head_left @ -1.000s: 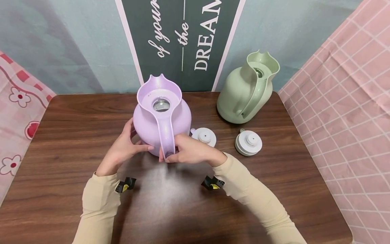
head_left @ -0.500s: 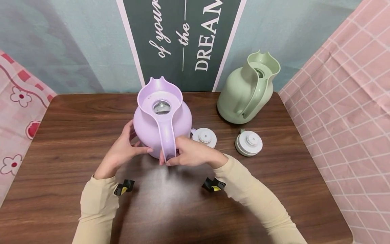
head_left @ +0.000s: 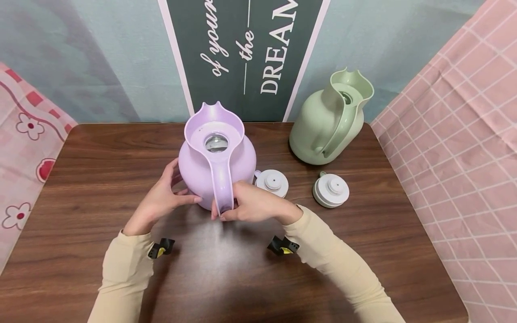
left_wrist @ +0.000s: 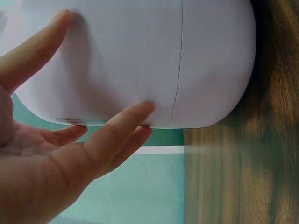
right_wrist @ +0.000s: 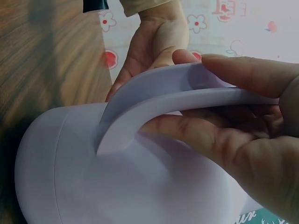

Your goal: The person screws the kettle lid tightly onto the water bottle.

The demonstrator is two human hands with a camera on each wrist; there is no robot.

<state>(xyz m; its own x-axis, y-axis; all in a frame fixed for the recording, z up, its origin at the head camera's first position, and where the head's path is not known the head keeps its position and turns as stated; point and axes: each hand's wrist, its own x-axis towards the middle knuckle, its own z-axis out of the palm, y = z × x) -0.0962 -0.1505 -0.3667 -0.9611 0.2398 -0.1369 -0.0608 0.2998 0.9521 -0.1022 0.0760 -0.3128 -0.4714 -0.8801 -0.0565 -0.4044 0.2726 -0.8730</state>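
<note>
A lilac vacuum jug [head_left: 194,172] stands upright on the table with its round mouth uncovered. My right hand [head_left: 254,202] grips its handle [head_left: 221,179] low down, fingers curled through the loop and thumb on the outer side. On the jug's left side, my left hand [head_left: 159,202] rests with its fingers fairly straight and spread; in the left wrist view the fingertips [left_wrist: 145,108] touch the smooth wall. A white lid [head_left: 272,183] with a lilac tab lies just right of the jug, partly hidden by my right hand.
A green vacuum jug [head_left: 311,130], also uncovered, stands at the back right. In front of it lies another white lid [head_left: 332,190] with a green tab. Cloth hangs behind the wooden table [head_left: 101,179], and pink checked cloth [head_left: 452,157] lines the right.
The lilac jug has dipped very slightly toward me, with both hands staying on it. The head view has shifted a little; the green jug and lids stay put.
</note>
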